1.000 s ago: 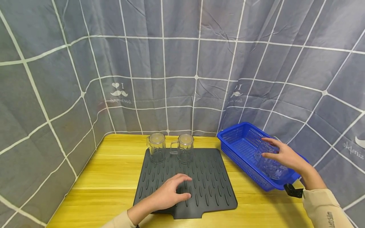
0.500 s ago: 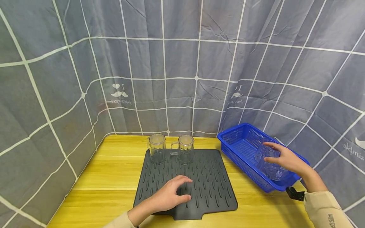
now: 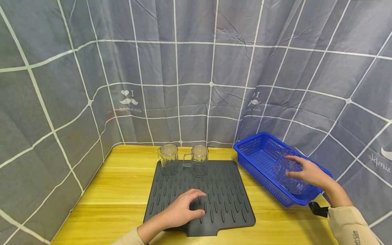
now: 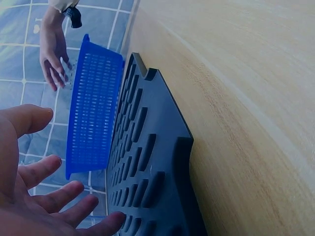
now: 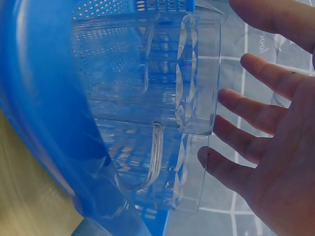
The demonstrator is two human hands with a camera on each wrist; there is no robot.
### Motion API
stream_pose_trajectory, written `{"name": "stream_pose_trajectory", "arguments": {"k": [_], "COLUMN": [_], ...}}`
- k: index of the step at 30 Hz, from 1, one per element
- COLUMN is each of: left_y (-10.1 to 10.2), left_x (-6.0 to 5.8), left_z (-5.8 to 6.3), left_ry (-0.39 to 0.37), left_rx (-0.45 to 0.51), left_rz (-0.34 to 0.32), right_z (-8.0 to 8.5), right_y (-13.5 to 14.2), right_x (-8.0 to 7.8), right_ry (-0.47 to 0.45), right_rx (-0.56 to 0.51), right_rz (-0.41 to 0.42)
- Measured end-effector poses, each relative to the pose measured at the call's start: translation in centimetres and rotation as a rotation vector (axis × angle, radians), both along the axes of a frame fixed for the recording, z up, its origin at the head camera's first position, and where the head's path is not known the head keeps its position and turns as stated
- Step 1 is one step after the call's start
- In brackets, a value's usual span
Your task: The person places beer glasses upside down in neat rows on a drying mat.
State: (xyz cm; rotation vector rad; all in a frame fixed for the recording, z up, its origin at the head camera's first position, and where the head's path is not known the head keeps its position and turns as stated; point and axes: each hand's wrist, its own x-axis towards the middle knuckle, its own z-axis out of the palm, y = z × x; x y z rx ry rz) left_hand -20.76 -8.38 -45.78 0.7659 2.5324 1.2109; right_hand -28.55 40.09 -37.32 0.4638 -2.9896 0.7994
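Carefully: tightly packed clear mugs [image 5: 197, 73], nothing gripped

I see the right hand [image 3: 309, 173] open beside those mugs in the blue basket [image 3: 263, 182]; I can't tell whether any fingertip touches. The left hand [image 3: 182, 209] is open and empty above the dark mat [image 3: 220, 194], where two upturned mugs [image 3: 169, 161] stand. The basket mugs sit so close that, I judge, lifting one could knock its neighbour or catch a handle; smooth walls might slip from a shallow pinch. On the curtain [image 3: 196, 68] I read "love simple", mirrored; the right sleeve [image 3: 349, 224] shows "Slim".
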Motion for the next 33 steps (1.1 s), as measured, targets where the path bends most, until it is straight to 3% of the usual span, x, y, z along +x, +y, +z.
{"name": "stream_pose_trajectory", "arguments": {"k": [8, 33], "left_y": [0.0, 0.0], "left_x": [0.0, 0.0], "left_z": [0.0, -0.2], "left_ry": [0.002, -0.001], "left_rx": [0.0, 0.002], "left_rz": [-0.001, -0.016], "right_z": [-0.2, -0.3], "right_y": [-0.4, -1.5], "right_x": [0.3, 0.8], "right_ry": [0.033, 0.035], "right_rx": [0.009, 0.121], "right_rz": [0.025, -0.01]}}
